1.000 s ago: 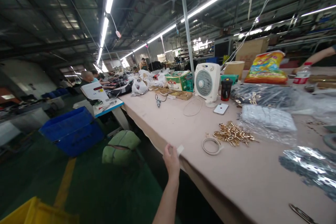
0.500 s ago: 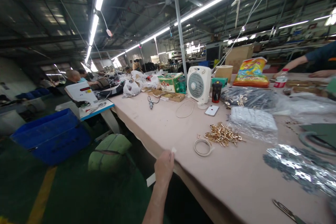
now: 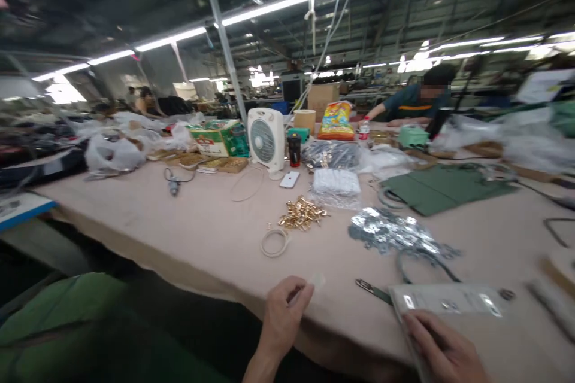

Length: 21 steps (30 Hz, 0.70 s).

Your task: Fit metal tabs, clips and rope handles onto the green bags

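My left hand (image 3: pixel 283 317) is closed in a pinch above the table's near edge. A short strip of whitish tape (image 3: pixel 318 280) sticks out from its thumb and fingertips. At the lower right, my right hand (image 3: pixel 442 347) grips the left side of a pale flat panel (image 3: pixel 476 329). Shiny metal pieces (image 3: pixel 487 304) lie along that panel's upper edge. Left of the panel lies a dark pointed tool (image 3: pixel 371 288), partly hidden under it. Beyond my left hand is a thin roll of tape (image 3: pixel 275 243), flat on the table beside a heap of gold-coloured metal fittings (image 3: pixel 302 213).
Silver metal pieces (image 3: pixel 390 230) lie heaped mid-table, near a green sheet (image 3: pixel 449 187). Farther back stand a white fan (image 3: pixel 266 139), a dark cup (image 3: pixel 294 149) and a phone (image 3: pixel 290 179). Another person (image 3: pixel 406 102) leans over the far side. A green cushion (image 3: pixel 67 323) is lower left.
The view has swung to the right. My right hand and the pale panel have come into sight. My left hand still pinches the tape strip, farther along the table edge.
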### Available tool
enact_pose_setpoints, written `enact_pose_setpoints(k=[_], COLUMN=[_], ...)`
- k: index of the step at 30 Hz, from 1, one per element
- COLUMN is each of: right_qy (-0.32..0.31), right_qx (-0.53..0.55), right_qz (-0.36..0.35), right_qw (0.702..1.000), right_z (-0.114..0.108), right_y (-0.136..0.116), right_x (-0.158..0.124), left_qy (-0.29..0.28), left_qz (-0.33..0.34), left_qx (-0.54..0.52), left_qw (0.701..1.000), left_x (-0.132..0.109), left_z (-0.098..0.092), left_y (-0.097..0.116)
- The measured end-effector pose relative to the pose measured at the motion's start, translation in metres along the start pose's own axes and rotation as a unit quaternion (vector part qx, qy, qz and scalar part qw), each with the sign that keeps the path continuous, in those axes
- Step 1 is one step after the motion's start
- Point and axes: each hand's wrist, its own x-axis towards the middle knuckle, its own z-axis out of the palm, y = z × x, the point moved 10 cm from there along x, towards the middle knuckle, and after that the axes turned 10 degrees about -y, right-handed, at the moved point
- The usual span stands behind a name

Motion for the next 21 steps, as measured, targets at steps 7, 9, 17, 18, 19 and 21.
enact_pose_setpoints(k=[7, 9, 17, 18, 19, 21], right_qy=[0.003, -0.013, -0.098, -0.102, -0.104, -0.107], right_qx=[0.119, 0.143, 0.091, 0.073, 0.058, 0.039], right_qz=[-0.031, -0.064, -0.109, -0.108, -0.11, -0.12], right_qw=[0.992, 0.987, 0.985, 0.986, 0.987, 0.986], right_z=[-0.016, -0.015, -0.001, 0.001, 0.002, 0.004], right_y=[-0.012, -0.015, -0.028, -0.03, -0.032, -0.036], right_x=[-0.002, -0.001, -0.002, -0.002, -0.002, -0.002], left_qy=[-0.215, -0.24, -0.29, -0.291, -0.291, -0.285], left_qz=[0.051, 0.073, 0.158, 0.164, 0.167, 0.165], left_qx=[-0.03, -0.014, 0.038, 0.044, 0.051, 0.064], left_qw=[0.975, 0.968, 0.943, 0.941, 0.941, 0.942], left_x=[0.015, 0.018, 0.017, 0.016, 0.016, 0.017], left_z=[0.102, 0.116, 0.138, 0.14, 0.141, 0.143], left_y=[0.057, 0.07, 0.104, 0.105, 0.105, 0.101])
